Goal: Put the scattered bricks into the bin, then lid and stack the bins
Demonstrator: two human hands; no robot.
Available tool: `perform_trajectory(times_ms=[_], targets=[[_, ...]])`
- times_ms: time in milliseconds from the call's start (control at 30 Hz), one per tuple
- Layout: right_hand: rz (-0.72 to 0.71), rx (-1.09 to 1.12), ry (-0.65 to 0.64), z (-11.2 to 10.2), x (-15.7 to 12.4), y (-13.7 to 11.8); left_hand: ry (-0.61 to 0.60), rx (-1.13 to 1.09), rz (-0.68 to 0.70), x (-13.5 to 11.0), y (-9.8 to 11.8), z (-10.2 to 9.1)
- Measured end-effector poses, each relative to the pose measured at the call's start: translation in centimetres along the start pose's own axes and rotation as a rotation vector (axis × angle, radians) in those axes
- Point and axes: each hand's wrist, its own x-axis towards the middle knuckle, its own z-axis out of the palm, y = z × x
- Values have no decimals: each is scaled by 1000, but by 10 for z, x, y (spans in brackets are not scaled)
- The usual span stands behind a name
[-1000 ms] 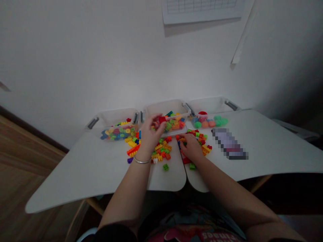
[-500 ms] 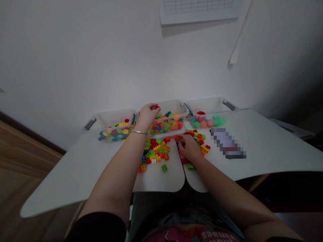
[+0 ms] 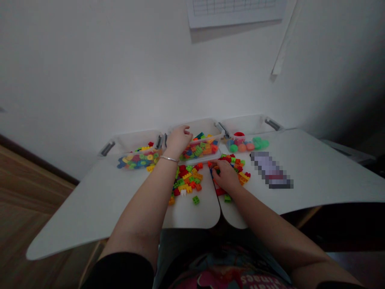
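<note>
My left hand (image 3: pixel 179 141) is over the middle clear plastic bin (image 3: pixel 207 157), its fingers apart and nothing visible between them. Colourful toy bricks (image 3: pixel 200 150) fill the lower part of that bin. On the table, my right hand (image 3: pixel 227 175) rests on the right part of a loose brick pile (image 3: pixel 189 178). Its thumb and index finger are spread, with the index fingertip by an orange-red brick (image 3: pixel 209 164); the other fingers are hidden. A single green brick (image 3: pixel 196 200) lies nearer me, apart from the pile.
To the left stands a clear bin (image 3: pixel 136 138) of mixed pieces. The right bin (image 3: pixel 249 122) contains a red cup-like piece (image 3: pixel 239 137) and soft-coloured shapes (image 3: pixel 260 143). A blurred-out phone-like object (image 3: pixel 272 170) lies on the right. A gap divides the white tabletop (image 3: pixel 192 216).
My left hand has let go of a red brick above the middle bin; its fingers have parted and it has moved slightly right. My right hand has stayed at the pile.
</note>
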Motion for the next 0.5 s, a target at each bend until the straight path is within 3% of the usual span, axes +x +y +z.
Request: perform_trajectory(times_ms=[167,233,300,400,500], targets=[[3,-5,-7,0,0,-1,277,11,283,-26,10,-8],[2,-2,-3,0,0,0,324,58,329,-45,16,-10],[-5,0,2,0,0,0,241,72,403,-64,18,-10],[-17,-4,7,0,0,-1,-32,130,556,-88,13,0],[-25,-9,7,0,0,-2,-184,232,496,-105,2,17]])
